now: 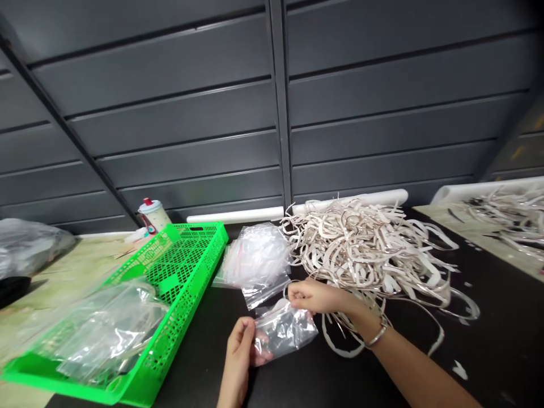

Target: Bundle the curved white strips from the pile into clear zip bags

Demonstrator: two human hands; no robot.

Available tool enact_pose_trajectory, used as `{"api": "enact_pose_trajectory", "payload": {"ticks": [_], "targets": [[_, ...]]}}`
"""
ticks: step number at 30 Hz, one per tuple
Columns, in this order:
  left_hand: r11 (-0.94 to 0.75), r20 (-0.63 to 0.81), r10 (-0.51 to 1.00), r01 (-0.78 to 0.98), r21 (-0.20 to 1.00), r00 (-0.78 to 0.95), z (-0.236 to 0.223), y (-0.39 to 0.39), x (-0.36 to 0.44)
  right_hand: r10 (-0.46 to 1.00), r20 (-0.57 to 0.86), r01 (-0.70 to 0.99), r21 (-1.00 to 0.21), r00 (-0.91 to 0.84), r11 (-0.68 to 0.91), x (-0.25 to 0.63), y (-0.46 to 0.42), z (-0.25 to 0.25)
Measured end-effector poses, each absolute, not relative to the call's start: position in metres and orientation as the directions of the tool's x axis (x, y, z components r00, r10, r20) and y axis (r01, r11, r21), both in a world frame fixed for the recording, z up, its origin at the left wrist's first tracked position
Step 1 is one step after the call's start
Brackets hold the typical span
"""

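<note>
A clear plastic zip bag [287,334] is pinched between the thumb and fingers of my left hand [244,343], which grips its left side. My right hand [312,296] is closed at the bag's upper edge. A thin looped strip [285,290], pale like those in the heap, shows by its fingertips; the fingers hide most of it. Just behind both hands lies a stack of flat clear bags [259,258]. To the right and behind my right hand is a tangled heap of white and silvery strips [357,249], some trailing under my forearm.
At left stands a green perforated plastic basket [164,340] holding filled clear bags [114,328]. A cup with a red-topped lid [153,214] is behind it. White rolls [236,215] lie along the grey panel wall [191,113]. More strips [514,212] lie at far right.
</note>
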State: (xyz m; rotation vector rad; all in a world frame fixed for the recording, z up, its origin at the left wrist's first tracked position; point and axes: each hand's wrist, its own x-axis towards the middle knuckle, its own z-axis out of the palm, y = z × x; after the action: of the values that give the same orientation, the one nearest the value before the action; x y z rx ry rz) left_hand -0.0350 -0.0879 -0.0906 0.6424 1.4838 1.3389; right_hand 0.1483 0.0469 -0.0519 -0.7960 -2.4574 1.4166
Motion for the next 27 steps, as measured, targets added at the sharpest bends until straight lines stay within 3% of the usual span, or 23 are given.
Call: {"api": "enact_pose_trajectory", "payload": {"ticks": [2, 4, 10, 14, 19, 23, 27], "targets": [[0.251, -0.313, 0.874, -0.206, 0.946, -0.371, -0.099, -0.090, -0.037, 0.562, -0.156, 0.368, -0.884, -0.813, 0.287, 0.148, 0.041, -0.069], [0.239, -0.288, 0.883, -0.173, 0.956, -0.371, -0.105, -0.092, -0.038, 0.611, -0.145, 0.390, -0.875, -0.778, 0.288, 0.152, 0.032, -0.083], [0.119, -0.117, 0.939, -0.013, 0.993, -0.323, -0.110, -0.097, -0.030, 0.805, 0.162, 0.553, -0.649, -0.570, 0.522, 0.163, -0.006, -0.089], [0.051, -0.028, 0.971, 0.090, 0.995, -0.236, -0.107, -0.101, -0.026, 0.739, 0.329, 0.487, -0.585, -0.589, 0.648, 0.140, -0.033, -0.080], [-0.077, 0.117, 0.982, 0.253, 0.964, -0.150, -0.112, -0.104, -0.034, 0.647, 0.325, 0.422, -0.545, -0.690, 0.724, 0.115, -0.046, -0.082], [-0.049, 0.092, 0.981, 0.238, 0.970, -0.171, -0.116, -0.105, -0.036, 0.703, 0.309, 0.477, -0.558, -0.640, 0.679, 0.134, -0.042, -0.090], [-0.043, 0.078, 0.983, 0.203, 0.978, -0.168, -0.119, -0.104, -0.033, 0.802, 0.252, 0.493, -0.677, -0.542, 0.546, 0.174, -0.041, -0.097]]}}
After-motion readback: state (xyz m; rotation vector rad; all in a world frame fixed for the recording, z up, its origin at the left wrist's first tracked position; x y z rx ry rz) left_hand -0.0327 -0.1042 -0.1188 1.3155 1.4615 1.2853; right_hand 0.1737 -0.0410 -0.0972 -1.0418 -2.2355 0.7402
